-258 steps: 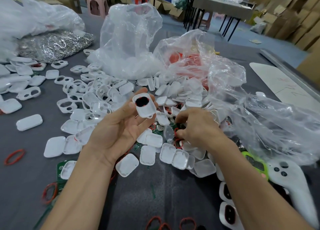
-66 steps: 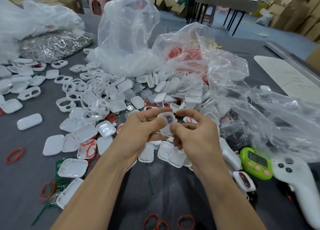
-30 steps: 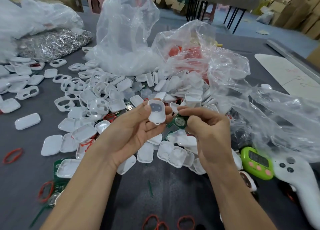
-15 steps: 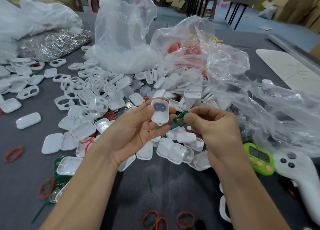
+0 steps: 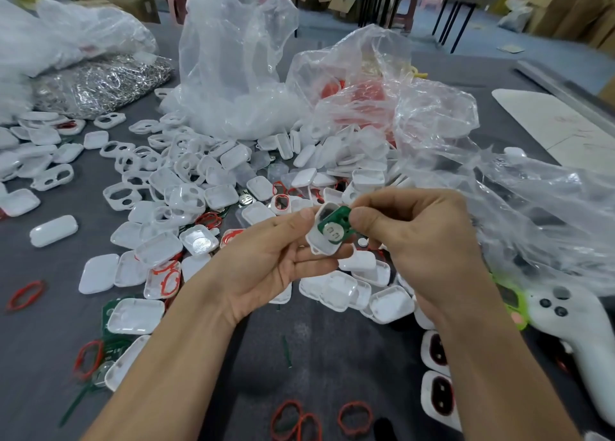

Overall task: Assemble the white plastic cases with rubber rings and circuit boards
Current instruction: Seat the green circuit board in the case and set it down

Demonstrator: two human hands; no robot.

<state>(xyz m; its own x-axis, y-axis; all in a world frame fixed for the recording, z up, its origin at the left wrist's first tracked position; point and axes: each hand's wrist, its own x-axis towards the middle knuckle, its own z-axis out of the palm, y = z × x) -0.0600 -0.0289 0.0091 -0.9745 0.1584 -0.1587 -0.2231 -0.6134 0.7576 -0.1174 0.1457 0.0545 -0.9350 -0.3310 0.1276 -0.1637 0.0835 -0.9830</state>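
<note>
White plastic case: held above the grey table, open side up, in the left hand, thumb on its upper left edge and fingers curled beneath. Green circuit board: lies tilted over the case's opening, pinched by thumb and forefinger of the right hand. Whether the board is fully seated cannot be told. Loose white case halves lie heaped behind and left of the case, with clear plastic bags further behind it. Red rubber rings lie on the table nearer than the case. A green timer and a white controller lie to the case's right.
</note>
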